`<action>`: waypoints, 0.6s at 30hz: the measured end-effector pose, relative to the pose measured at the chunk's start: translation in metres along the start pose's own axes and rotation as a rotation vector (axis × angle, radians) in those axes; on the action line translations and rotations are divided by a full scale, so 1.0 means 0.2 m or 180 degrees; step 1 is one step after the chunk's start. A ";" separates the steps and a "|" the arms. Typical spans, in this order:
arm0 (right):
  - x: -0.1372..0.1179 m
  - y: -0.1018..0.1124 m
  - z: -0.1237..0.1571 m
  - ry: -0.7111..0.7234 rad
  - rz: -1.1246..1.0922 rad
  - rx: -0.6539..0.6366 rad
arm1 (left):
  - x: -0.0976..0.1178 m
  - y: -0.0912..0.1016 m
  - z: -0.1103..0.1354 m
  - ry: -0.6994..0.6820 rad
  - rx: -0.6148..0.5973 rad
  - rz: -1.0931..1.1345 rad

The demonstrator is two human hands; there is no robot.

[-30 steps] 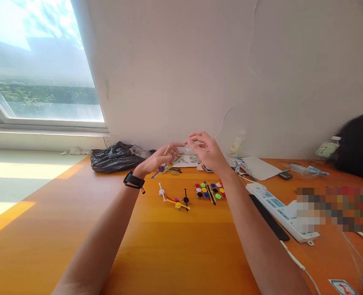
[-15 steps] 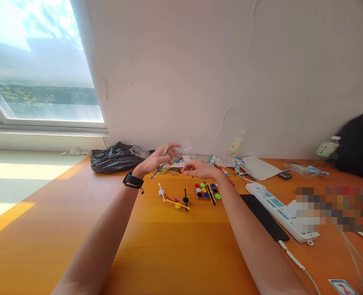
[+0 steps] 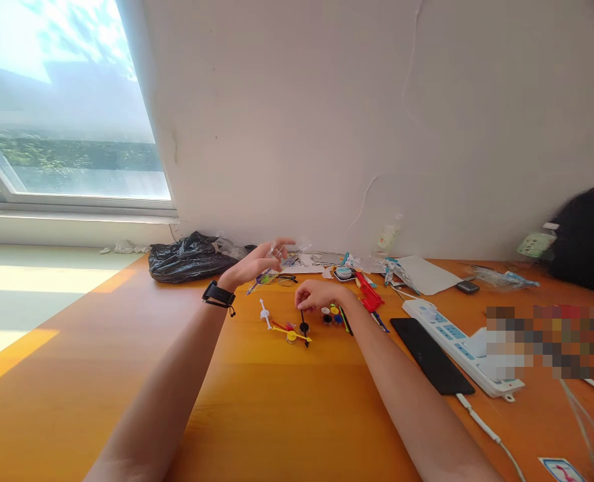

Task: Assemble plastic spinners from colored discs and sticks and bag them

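My left hand [image 3: 257, 263] is raised over the back of the desk, fingers curled around a crinkled clear plastic bag [image 3: 276, 251]. Something with purple and green colours shows below that hand, too small to name. Lower and to the right, my right hand [image 3: 319, 294] has its thumb and fingers pinched at the upper tip of a black arrow spinner [image 3: 304, 327]. A yellow arrow spinner [image 3: 291, 337] and a white arrow spinner [image 3: 265, 314] lie beside it, with a red piece among them. Small coloured discs [image 3: 327, 319] are partly hidden behind my right wrist.
A black plastic bag [image 3: 191, 258] lies at the back left. Glasses [image 3: 286, 279], a red toy gun [image 3: 369, 294] and papers [image 3: 424, 274] are along the back. To the right are a black phone [image 3: 430, 355], a white power strip [image 3: 452, 341] and cables.
My right hand has come down and toward me, from above the desk's back to the black arrow spinner's tip. My left hand is nearly where it was, with the clear plastic bag.
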State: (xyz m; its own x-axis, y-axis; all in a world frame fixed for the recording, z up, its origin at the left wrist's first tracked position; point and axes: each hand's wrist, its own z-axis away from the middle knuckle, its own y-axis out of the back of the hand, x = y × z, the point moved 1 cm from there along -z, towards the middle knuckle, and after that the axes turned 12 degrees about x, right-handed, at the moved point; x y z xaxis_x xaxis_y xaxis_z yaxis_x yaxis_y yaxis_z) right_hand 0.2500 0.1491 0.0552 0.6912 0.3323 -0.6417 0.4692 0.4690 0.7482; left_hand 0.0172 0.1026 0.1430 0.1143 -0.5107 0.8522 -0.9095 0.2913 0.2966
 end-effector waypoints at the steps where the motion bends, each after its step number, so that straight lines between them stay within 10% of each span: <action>1: 0.00 0.01 0.00 0.0047 -0.0080 0.0021 | 0.00 0.00 0.00 0.0010 -0.0001 -0.0013; 11: -0.05 0.20 0.13 0.0439 -0.0639 0.0671 | -0.04 0.02 -0.02 -0.0014 -0.0047 0.0120; 18: -0.10 0.43 0.30 0.0688 -0.0904 0.2619 | -0.05 0.03 -0.02 -0.0066 -0.0038 0.0180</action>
State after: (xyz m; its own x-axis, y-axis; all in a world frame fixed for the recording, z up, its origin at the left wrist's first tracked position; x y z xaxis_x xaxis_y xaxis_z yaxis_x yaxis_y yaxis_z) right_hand 0.3094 0.1337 0.1427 0.4094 0.4790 -0.7765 0.9097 -0.1502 0.3870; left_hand 0.0129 0.1119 0.1385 0.0546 -0.5097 0.8586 -0.9094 0.3297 0.2536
